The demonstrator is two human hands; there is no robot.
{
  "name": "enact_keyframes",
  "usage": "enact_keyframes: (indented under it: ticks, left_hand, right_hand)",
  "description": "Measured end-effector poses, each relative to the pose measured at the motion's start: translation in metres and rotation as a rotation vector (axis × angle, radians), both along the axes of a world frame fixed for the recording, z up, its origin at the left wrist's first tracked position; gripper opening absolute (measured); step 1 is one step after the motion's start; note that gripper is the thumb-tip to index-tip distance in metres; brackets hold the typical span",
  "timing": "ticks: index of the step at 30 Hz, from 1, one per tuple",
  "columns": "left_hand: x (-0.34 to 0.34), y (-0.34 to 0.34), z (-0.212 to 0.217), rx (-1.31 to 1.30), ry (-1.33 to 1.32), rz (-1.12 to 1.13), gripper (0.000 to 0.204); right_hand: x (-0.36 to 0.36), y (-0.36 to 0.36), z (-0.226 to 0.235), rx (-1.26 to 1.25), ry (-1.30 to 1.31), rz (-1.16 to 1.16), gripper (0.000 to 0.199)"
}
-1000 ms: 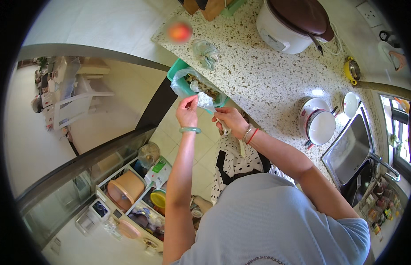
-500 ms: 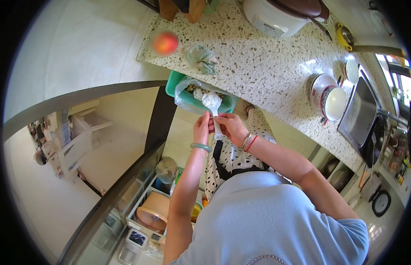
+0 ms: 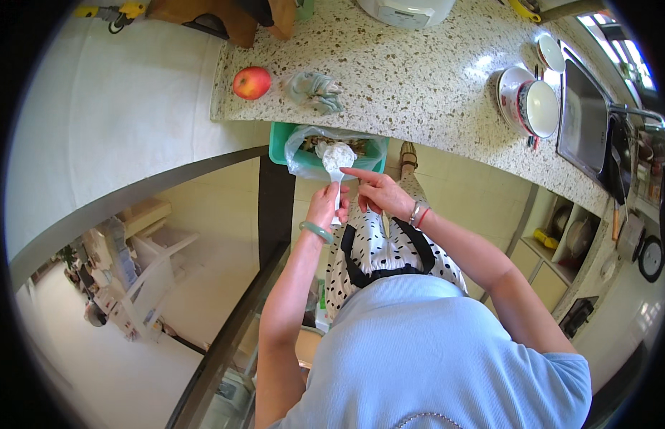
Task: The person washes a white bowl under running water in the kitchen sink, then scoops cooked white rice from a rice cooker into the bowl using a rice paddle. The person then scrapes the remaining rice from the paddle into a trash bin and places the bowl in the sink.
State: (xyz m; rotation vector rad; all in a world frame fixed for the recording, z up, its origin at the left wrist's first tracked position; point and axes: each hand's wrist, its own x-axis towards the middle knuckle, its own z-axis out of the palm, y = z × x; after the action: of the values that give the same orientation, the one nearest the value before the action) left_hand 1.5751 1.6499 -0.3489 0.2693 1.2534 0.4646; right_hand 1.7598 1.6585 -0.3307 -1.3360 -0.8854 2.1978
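My left hand (image 3: 322, 207) is closed around the handle of a white rice paddle (image 3: 336, 180). Its head bears a white clump that looks like cooked rice (image 3: 339, 155). My right hand (image 3: 387, 195) holds nothing; its index finger stretches out to the paddle's neck, just below the clump, with the other fingers loosely bent. Beneath the paddle's head is a green bin (image 3: 278, 145) lined with a clear plastic bag (image 3: 299, 161). Brownish scraps (image 3: 314, 145) lie inside the bag.
A speckled counter (image 3: 418, 79) runs above the bin, carrying a red apple (image 3: 251, 83), a crumpled greenish cloth or bag (image 3: 314, 91) and a white rice cooker (image 3: 407, 11). Stacked bowls (image 3: 540, 109) stand beside the sink (image 3: 584, 107) at right. A dark door frame (image 3: 271, 189) is left.
My right hand has let go of the paddle's handle, and its index finger now reaches to the paddle's neck. My left hand still grips the handle. The view has shifted slightly.
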Motion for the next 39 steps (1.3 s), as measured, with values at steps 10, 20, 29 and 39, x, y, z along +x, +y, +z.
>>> enact_keyframes:
  ticks: [10, 20, 29, 39]
  left_hand:
    - [-0.008, -0.009, 0.026, 0.021, 0.061, -0.053, 0.031]
    - [-0.015, -0.014, 0.022, 0.002, 0.026, -0.02, 0.032]
    - [-0.011, -0.008, 0.02, 0.011, 0.07, -0.034, 0.033]
    - [-0.008, -0.005, 0.012, -0.019, 0.096, -0.082, 0.034]
  right_hand:
    - [-0.024, -0.006, -0.036, 0.292, -0.295, 0.062, 0.054]
    - [-0.035, 0.003, -0.053, 0.603, -0.816, 0.377, 0.073]
    - [-0.011, 0.005, -0.081, 0.305, -0.39, -0.035, 0.072]
    - [-0.014, 0.019, -0.064, -0.3, 0.005, -0.589, 0.017]
